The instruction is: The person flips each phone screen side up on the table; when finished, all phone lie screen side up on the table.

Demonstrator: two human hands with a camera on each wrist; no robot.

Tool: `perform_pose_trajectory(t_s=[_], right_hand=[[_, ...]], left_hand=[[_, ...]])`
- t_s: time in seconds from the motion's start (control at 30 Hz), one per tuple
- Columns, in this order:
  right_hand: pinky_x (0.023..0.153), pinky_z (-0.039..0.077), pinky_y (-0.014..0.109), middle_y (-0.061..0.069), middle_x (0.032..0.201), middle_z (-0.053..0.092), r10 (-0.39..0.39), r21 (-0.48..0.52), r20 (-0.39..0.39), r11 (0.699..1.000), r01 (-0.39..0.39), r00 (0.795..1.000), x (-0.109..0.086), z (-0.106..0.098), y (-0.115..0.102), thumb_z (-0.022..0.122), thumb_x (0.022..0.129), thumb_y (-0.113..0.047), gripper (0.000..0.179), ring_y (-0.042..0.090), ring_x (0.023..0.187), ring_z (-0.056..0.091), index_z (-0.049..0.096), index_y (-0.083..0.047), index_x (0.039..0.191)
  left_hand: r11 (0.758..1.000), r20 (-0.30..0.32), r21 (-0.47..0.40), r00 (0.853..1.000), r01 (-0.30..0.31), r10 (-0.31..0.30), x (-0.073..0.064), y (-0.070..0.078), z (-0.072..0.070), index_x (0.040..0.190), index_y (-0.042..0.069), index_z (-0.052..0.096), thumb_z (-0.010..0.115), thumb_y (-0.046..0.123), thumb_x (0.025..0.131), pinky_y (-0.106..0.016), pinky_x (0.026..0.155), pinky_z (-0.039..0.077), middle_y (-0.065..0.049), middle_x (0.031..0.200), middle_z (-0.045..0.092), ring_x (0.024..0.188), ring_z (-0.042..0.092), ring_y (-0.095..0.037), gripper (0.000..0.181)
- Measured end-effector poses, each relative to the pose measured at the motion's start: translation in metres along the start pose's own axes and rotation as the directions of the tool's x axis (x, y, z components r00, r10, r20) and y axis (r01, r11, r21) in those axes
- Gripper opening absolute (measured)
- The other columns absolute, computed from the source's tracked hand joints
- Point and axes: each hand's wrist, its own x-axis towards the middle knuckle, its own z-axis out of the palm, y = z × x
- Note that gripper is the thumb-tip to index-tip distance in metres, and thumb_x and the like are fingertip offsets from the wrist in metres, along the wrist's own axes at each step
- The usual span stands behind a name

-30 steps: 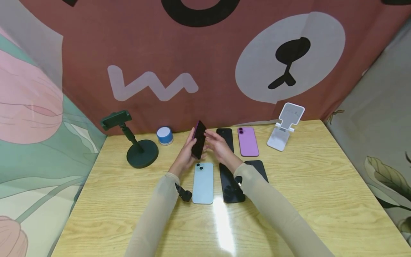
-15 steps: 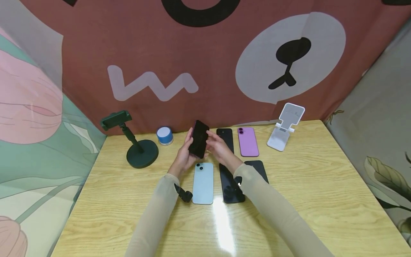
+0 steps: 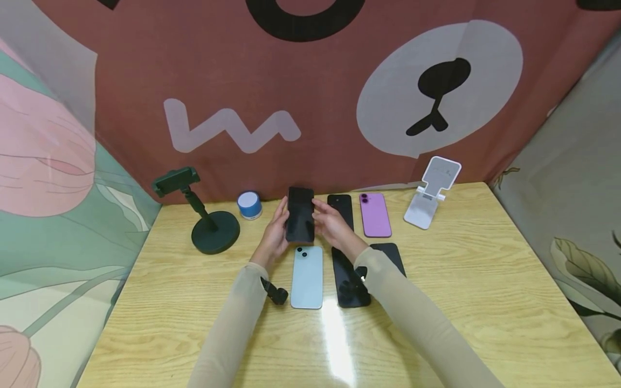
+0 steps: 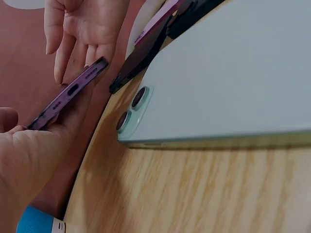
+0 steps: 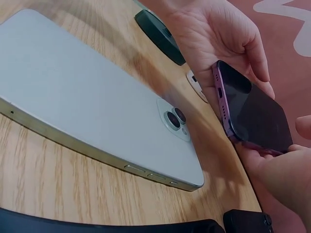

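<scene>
A smartphone (image 3: 300,215) with a dark screen and purple frame is raised above the table, screen toward the head camera. My left hand (image 3: 274,235) holds it from the left, with fingers beneath it in the left wrist view. On the opposite side my right hand (image 3: 335,223) has its fingertips at the edge; in the right wrist view its thumb (image 5: 304,126) stands off the screen. Just below lies a light blue phone (image 3: 306,280), camera side up, its two lenses (image 5: 176,116) large in the right wrist view.
A dark green phone stand (image 3: 213,231) and a blue cylinder (image 3: 249,205) stand to the left. Right of the hands lie a black phone (image 3: 341,207), a pink-purple phone (image 3: 375,215) and dark phones (image 3: 350,285) partly under the right arm. A white folding stand (image 3: 422,210) stands back right.
The held phone has turned from nearly edge-on to facing the head camera and now stands upright in that view. The left hand has shifted slightly left; the right hand stays at the phone's right edge.
</scene>
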Motion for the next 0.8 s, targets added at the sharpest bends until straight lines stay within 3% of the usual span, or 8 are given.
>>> perform_pose_trajectory(t_s=[0.07, 0.13, 0.4, 0.5, 0.63, 0.8], right_hand=[[0.071, 0.039, 0.028, 0.007, 0.155, 0.021, 0.008, -0.018, -0.007, 1.0, -0.008, 1.0, 0.0, -0.001, 0.0, 0.041, 0.097, 0.001, 0.054, 0.014, 0.083, 0.045, 0.03, -0.011, 0.149], [0.071, 0.039, 0.028, 0.006, 0.155, 0.021, 0.017, -0.02, -0.011, 1.0, -0.017, 1.0, 0.0, -0.002, 0.001, 0.041, 0.097, 0.001, 0.054, 0.015, 0.088, 0.045, 0.031, -0.012, 0.149], [0.076, 0.036, 0.03, 0.006, 0.157, 0.015, 0.023, -0.017, -0.003, 1.0, -0.023, 1.0, 0.004, -0.003, 0.002, 0.041, 0.096, 0.004, 0.058, 0.025, 0.132, 0.027, 0.027, -0.011, 0.15], [0.09, 0.037, 0.033, 0.008, 0.157, 0.016, 0.026, -0.011, -0.014, 1.0, -0.026, 1.0, 0.006, -0.004, 0.003, 0.042, 0.095, 0.005, 0.059, 0.028, 0.137, 0.025, 0.028, -0.011, 0.15], [0.11, 0.024, 0.044, 0.011, 0.157, 0.016, 0.023, -0.009, -0.01, 1.0, -0.023, 1.0, 0.008, -0.005, 0.004, 0.041, 0.094, 0.007, 0.06, 0.031, 0.139, 0.023, 0.025, -0.009, 0.15], [0.113, 0.018, 0.048, 0.013, 0.157, 0.013, 0.018, -0.012, 0.002, 1.0, -0.018, 1.0, 0.013, -0.008, 0.006, 0.04, 0.095, 0.006, 0.061, 0.031, 0.141, 0.018, 0.022, -0.008, 0.151]], left_hand=[[1.0, -0.015, 0.01, 1.0, -0.004, 0.004, 0.001, 0.0, 0.0, 0.153, 0.03, 0.013, 0.026, 0.017, 0.105, -0.04, 0.112, 0.022, -0.003, 0.157, 0.014, 0.141, 0.022, -0.023, 0.052], [1.0, -0.022, 0.023, 1.0, -0.009, 0.009, 0.002, 0.0, 0.0, 0.153, 0.029, 0.014, 0.027, 0.016, 0.105, -0.039, 0.113, 0.02, -0.003, 0.157, 0.014, 0.141, 0.02, -0.023, 0.051], [0.999, -0.069, 0.044, 0.998, -0.006, 0.009, 0.009, -0.001, -0.003, 0.152, 0.029, 0.019, 0.028, 0.015, 0.104, -0.038, 0.113, 0.02, -0.002, 0.157, 0.016, 0.141, 0.022, -0.022, 0.051], [0.996, -0.091, 0.082, 0.996, -0.016, 0.024, 0.012, -0.003, -0.004, 0.152, 0.025, 0.018, 0.032, 0.009, 0.103, -0.037, 0.114, 0.019, -0.005, 0.156, 0.017, 0.141, 0.021, -0.022, 0.054], [0.986, -0.121, 0.164, 0.993, 0.007, 0.013, 0.016, -0.005, -0.006, 0.152, 0.025, 0.018, 0.039, -0.001, 0.098, -0.038, 0.114, 0.019, -0.008, 0.156, 0.017, 0.141, 0.021, -0.024, 0.064], [0.976, -0.137, 0.215, 0.99, 0.021, 0.009, 0.02, -0.005, -0.008, 0.153, 0.023, 0.015, 0.044, -0.008, 0.093, -0.042, 0.114, 0.017, -0.008, 0.157, 0.018, 0.141, 0.019, -0.025, 0.073]])
